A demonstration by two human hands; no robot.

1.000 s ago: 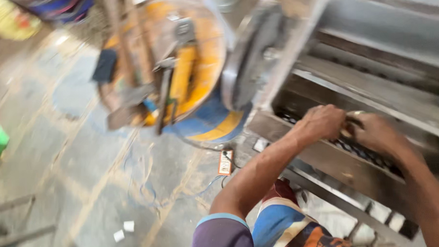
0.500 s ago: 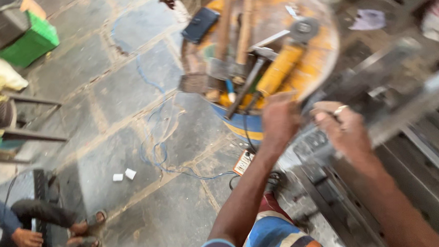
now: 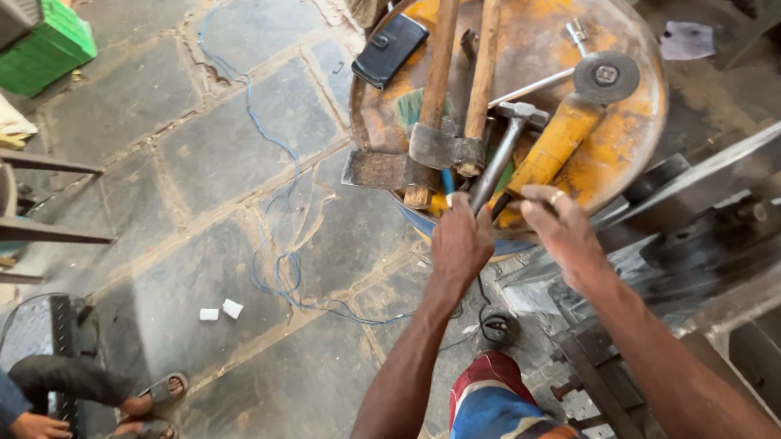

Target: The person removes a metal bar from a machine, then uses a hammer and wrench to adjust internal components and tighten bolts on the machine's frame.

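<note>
Plainly the work in hand is a reach into a heap of tools on the rusty orange drum top (image 3: 634, 142), which stands just ahead of the person on the stone floor (image 3: 144, 107). The left hand (image 3: 461, 243) sits at the near rim, knuckles up, over the lower end of the steel-shafted hammer (image 3: 502, 151). Its fingers curl under and out of sight, so I cannot tell whether they have closed on the shaft. The right hand (image 3: 566, 226) (a ring on one finger) is spread open, its fingertips at the tail of the yellow angle grinder (image 3: 554, 144) without gripping it.

By my judgement this is the picking stage. Lifting the hammer would call for a firm wrap low on the shaft and a draw towards the body, since its head lies wedged between the grinder and the axe (image 3: 435, 144).

The axe and its neighbour have long, pale, worn wooden handles (image 3: 486, 43) and dull grey iron heads. The grinder has a smooth plastic body and a flat round disc (image 3: 606, 75). A black case (image 3: 391, 48) lies at the far rim. Thin blue wire (image 3: 275, 267) loops across the dusty slabs.
</note>
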